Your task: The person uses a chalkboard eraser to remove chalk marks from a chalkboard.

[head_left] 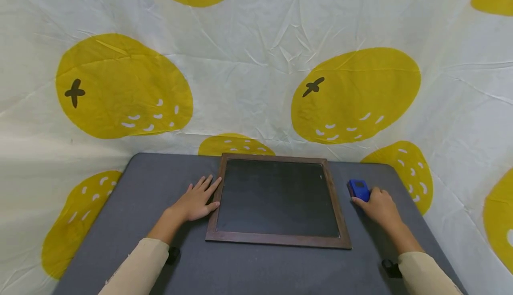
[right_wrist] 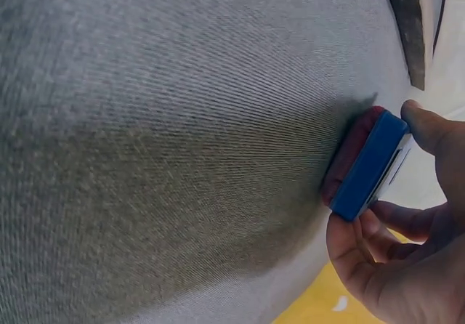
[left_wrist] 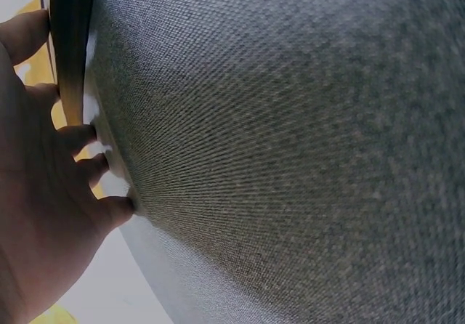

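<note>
A small chalkboard with a dark wooden frame [head_left: 278,240] lies flat in the middle of the grey table [head_left: 132,197]. My left hand [head_left: 197,199] lies flat on the table, fingers straight, touching the frame's left edge [left_wrist: 71,55]. Right of the board sits a blue eraser [head_left: 358,189] with a red felt underside [right_wrist: 347,155]. My right hand [head_left: 376,206] grips the blue eraser [right_wrist: 370,165] between thumb and fingers while it rests on the table.
A white cloth with large yellow fruit shapes [head_left: 356,92] hangs behind and around the table. The grey table's edges run close by at the left and right. Black wrist camera mounts [head_left: 389,268] show near both cream sleeves.
</note>
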`<state>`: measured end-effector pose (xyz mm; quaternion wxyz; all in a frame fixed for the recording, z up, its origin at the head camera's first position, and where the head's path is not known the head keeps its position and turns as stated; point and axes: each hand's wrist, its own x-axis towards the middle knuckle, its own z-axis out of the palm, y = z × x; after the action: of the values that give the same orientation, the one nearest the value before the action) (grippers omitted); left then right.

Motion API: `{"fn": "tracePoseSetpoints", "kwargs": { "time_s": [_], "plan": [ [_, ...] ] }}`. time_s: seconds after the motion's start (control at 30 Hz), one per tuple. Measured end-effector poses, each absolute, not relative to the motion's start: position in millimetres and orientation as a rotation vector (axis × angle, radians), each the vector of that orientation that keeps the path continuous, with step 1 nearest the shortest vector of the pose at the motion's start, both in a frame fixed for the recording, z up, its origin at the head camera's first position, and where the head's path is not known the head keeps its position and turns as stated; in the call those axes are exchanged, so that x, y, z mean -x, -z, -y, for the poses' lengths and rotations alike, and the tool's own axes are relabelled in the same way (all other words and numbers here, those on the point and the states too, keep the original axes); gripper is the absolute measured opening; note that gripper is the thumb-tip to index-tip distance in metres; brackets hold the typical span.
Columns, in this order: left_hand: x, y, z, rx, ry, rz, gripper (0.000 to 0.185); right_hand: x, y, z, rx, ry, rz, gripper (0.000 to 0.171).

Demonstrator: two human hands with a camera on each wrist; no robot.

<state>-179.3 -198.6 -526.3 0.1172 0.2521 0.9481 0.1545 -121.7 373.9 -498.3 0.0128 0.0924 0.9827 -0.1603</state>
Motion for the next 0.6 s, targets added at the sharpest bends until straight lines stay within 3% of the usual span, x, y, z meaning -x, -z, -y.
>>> {"fn": "tracePoseSetpoints", "kwargs": {
  "time_s": [0.6],
  "plan": [
    [179,521,195,-0.655,-0.504,-2.787,0.083,118,508,-366,-0.332,0.506,-3.117,0.087]
  ]
}}
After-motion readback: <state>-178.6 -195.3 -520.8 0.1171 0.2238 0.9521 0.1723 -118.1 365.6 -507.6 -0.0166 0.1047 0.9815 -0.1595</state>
